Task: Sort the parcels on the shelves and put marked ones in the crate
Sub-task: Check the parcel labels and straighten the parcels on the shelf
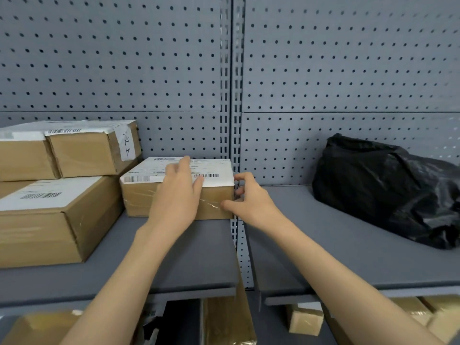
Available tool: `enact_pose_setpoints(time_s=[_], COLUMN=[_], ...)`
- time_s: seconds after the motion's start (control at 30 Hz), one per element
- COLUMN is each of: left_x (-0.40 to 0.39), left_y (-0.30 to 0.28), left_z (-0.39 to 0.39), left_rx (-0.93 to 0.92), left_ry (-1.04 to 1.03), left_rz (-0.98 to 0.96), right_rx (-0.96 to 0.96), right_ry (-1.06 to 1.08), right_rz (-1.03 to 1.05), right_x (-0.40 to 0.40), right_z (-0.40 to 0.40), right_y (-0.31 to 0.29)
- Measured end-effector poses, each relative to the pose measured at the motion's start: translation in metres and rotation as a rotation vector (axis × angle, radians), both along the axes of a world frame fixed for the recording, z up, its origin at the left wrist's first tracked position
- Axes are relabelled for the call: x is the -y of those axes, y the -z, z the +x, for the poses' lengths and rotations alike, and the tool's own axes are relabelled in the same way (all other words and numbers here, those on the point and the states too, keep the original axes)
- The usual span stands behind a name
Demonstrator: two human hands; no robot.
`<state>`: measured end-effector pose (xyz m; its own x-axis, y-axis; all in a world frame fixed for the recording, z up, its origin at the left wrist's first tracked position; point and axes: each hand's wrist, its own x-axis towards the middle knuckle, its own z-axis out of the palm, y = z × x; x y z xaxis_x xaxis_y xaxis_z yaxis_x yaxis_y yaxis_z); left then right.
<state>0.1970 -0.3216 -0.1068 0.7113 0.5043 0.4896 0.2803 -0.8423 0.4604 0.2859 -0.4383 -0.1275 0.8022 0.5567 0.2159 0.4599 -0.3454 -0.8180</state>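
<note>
Two bare forearms reach forward and up from the lower edge of the view to a small cardboard box (179, 188) standing at the right end of the left shelf (194, 257), against the upright post (234, 95). The left hand (178, 192) lies palm-down over the box's front top edge, fingers nearly straight and spread across the white label (211, 170), gripping nothing. The right hand (249, 197) meets the box's right front corner with fingers loosely curled; the thumb touches the front face near the clear tape, the fingertips the side. Whether it actually grips the box cannot be told. To the left stand stacked boxes (62, 195), touching the small box. A black plastic bag (385, 190) rests on the right shelf (323, 245), well apart.
</note>
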Motion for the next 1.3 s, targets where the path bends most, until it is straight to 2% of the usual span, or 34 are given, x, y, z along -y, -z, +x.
enact_pose_setpoints(time_s=[0.1, 0.17, 0.23, 0.3, 0.4, 0.5, 0.57, 0.67, 0.8, 0.9, 0.97, 1.07, 1.13, 1.2, 1.3], left_x=[0.012, 0.021, 0.034, 0.055, 0.097, 0.134, 0.151, 0.166, 0.174, 0.172, 0.17, 0.16, 0.148, 0.133, 0.112], left_y=[-0.007, -0.015, -0.02, -0.022, -0.021, -0.013, -0.01, -0.008, -0.006, -0.005, -0.009, -0.02, -0.026, -0.028, -0.026], left_z=[-0.002, 0.003, 0.013, 0.029, 0.052, 0.068, 0.076, 0.086, 0.093, 0.092, 0.087, 0.08, 0.077, 0.074, 0.068], left_rx=[0.041, 0.071, 0.105, 0.12, 0.035, -0.058, -0.105, -0.162, -0.201, -0.205, -0.143, 0.009, 0.119, 0.227, 0.383], left_ry=[-0.092, -0.085, 0.006, 0.185, 0.44, 0.545, 0.609, 0.736, 0.801, 0.805, 0.822, 0.803, 0.778, 0.711, 0.574], left_rz=[0.303, 0.356, 0.314, 0.186, -0.022, 0.078, 0.096, -0.077, -0.252, -0.387, -0.603, -0.977, -1.196, -1.278, -1.256], right_rx=[0.012, 0.096, 0.253, 0.431, 0.615, 0.65, 0.528, 0.263, 0.22, 0.426, 0.666, 1.147, 1.337, 1.349, 1.179], right_ry=[0.012, 0.082, 0.223, 0.432, 0.739, 0.907, 0.873, 0.742, 0.585, 0.498, 0.498, 0.545, 0.525, 0.406, 0.171], right_rz=[0.007, 0.009, -0.011, -0.06, -0.191, -0.36, -0.401, -0.33, -0.073, 0.002, -0.11, -0.274, -0.304, -0.318, -0.206], right_x=[0.012, 0.03, 0.055, 0.088, 0.145, 0.202, 0.232, 0.255, 0.252, 0.23, 0.208, 0.178, 0.16, 0.145, 0.131], right_z=[0.001, 0.005, 0.014, 0.024, 0.041, 0.054, 0.063, 0.071, 0.068, 0.056, 0.045, 0.033, 0.026, 0.02, 0.011], right_y=[-0.004, -0.011, -0.02, -0.031, -0.044, -0.049, -0.048, -0.037, -0.022, -0.015, -0.013, -0.016, -0.017, -0.016, -0.014])
